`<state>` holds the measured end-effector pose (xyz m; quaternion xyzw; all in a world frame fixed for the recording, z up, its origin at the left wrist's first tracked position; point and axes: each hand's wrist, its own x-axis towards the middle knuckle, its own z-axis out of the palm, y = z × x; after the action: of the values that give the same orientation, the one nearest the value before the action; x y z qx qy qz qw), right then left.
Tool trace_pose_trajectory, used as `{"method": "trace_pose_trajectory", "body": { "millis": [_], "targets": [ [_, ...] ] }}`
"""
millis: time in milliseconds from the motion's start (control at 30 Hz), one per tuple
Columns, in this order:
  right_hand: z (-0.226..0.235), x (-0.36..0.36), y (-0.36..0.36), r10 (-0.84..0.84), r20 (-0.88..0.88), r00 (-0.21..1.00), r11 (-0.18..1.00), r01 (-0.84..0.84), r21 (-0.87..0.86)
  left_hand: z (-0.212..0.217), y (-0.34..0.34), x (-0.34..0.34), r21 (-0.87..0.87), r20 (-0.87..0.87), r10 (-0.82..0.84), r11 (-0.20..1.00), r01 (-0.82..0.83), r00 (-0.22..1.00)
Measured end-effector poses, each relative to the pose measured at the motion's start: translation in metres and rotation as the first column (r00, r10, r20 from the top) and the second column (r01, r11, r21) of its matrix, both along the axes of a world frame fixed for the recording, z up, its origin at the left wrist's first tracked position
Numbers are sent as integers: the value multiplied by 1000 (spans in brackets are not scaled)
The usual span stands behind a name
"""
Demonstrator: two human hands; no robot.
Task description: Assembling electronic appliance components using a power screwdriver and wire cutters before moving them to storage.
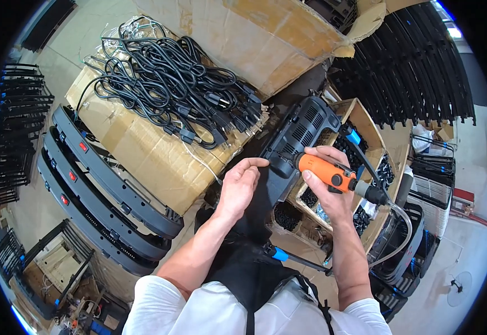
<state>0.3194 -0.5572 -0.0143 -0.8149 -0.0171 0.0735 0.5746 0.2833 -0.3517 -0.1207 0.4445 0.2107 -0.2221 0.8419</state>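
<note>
My right hand [332, 198] is wrapped round an orange air screwdriver [317, 167], with a clear hose [409, 223] running from its rear. The driver's tip points at a black plastic motor unit [302, 134] with slotted vents, lying in front of me. My left hand [239, 187] is beside the unit's near left side, its index finger stretched to the black casing and its other fingers curled in. The thumb and whatever those fingers may hold are hidden. The unit rests on a dark surface whose details I cannot make out.
Coiled black power cords [171, 84] lie on a cardboard box [137, 162]. A wooden bin [373, 120] of small dark parts stands at right, near a blue-ended black bar [363, 151]. Curved grey housings [109, 178] with red switches stack at left. Black frames [405, 67] stand far right.
</note>
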Motion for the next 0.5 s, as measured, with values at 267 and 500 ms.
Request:
{"method": "trace_pose_trajectory", "body": {
  "millis": [267,500],
  "targets": [
    [0,8,1,57,-5,998,997,-57,-59,-4,-8,10,936,199,-417,349,-46,887],
    [0,11,-6,53,21,998,998,-52,-39,-17,-10,3,921,213,-370,386,-59,904]
  ]
}}
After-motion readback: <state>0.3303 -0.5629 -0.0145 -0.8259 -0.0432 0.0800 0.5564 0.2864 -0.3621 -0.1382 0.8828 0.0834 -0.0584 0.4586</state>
